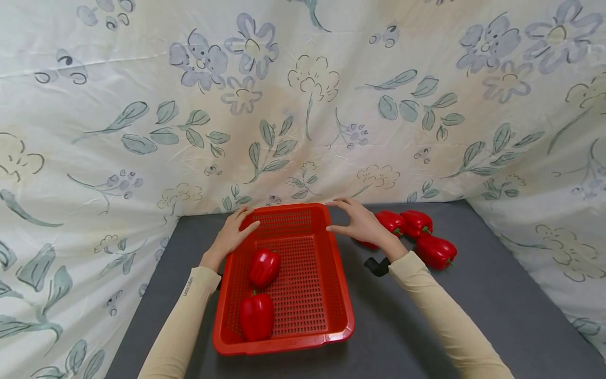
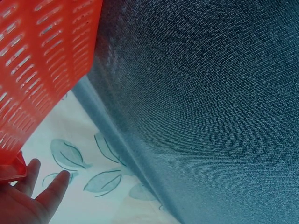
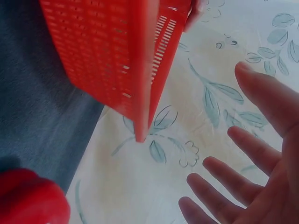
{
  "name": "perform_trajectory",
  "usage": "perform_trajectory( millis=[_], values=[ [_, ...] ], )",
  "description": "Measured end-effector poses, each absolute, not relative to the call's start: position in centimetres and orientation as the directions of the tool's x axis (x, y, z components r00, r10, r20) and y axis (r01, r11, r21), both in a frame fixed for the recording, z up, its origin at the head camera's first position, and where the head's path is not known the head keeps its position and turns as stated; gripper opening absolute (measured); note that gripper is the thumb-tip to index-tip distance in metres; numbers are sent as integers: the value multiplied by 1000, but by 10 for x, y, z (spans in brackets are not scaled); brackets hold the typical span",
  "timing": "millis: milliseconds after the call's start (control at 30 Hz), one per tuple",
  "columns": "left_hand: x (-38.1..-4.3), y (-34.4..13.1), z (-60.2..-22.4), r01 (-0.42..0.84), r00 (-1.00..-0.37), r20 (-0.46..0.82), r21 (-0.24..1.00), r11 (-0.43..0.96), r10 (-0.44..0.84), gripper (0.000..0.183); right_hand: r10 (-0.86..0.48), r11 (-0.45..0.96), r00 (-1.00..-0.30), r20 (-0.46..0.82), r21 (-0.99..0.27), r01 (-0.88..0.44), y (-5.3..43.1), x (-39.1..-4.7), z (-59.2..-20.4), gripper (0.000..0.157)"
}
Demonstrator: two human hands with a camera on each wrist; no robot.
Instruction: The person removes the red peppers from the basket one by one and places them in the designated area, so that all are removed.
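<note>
A red perforated plastic basket (image 1: 337, 273) sits in front of me with two glossy red bell peppers inside: one bell pepper (image 1: 264, 268) near the middle left, another bell pepper (image 1: 256, 317) at the near left corner. My left hand (image 1: 232, 231) is at the basket's far left corner, thumb over the rim and fingers extended along the outside; the left wrist view shows the straight fingers (image 2: 55, 190) beyond the rim. Beside the far right corner, my right hand (image 1: 356, 220) has its fingers spread. The right wrist view shows a gap between that hand (image 3: 261, 177) and the rim.
Several more red bell peppers (image 1: 434, 251) lie in a cluster right of the basket, partly behind my right forearm. A dark grey cloth (image 1: 502, 316) covers the table. Floral fabric (image 1: 303, 105) hangs along the back and sides.
</note>
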State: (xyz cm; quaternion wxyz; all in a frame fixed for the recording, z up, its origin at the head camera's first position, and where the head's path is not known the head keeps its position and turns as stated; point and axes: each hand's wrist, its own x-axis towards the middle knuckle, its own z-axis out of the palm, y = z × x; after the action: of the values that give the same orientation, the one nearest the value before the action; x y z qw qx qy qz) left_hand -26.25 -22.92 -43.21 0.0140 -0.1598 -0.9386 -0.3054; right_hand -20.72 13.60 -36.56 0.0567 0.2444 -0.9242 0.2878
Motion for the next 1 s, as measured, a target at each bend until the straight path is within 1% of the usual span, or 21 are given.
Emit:
perform_trajectory(
  millis=[267,667,1000],
  values=[
    [-265,-229,-432,306,-949,119,575,759,292,68,-445,694,-868,221,-528,-490,119,-213,-359,69],
    [-268,-231,-432,313,-946,120,578,754,300,68,-510,651,-838,197,-548,-525,93,-225,-355,68],
    [-269,-231,-431,312,-947,121,575,756,299,67,-546,656,-827,134,-546,-521,69,-225,-356,70]
  ],
)
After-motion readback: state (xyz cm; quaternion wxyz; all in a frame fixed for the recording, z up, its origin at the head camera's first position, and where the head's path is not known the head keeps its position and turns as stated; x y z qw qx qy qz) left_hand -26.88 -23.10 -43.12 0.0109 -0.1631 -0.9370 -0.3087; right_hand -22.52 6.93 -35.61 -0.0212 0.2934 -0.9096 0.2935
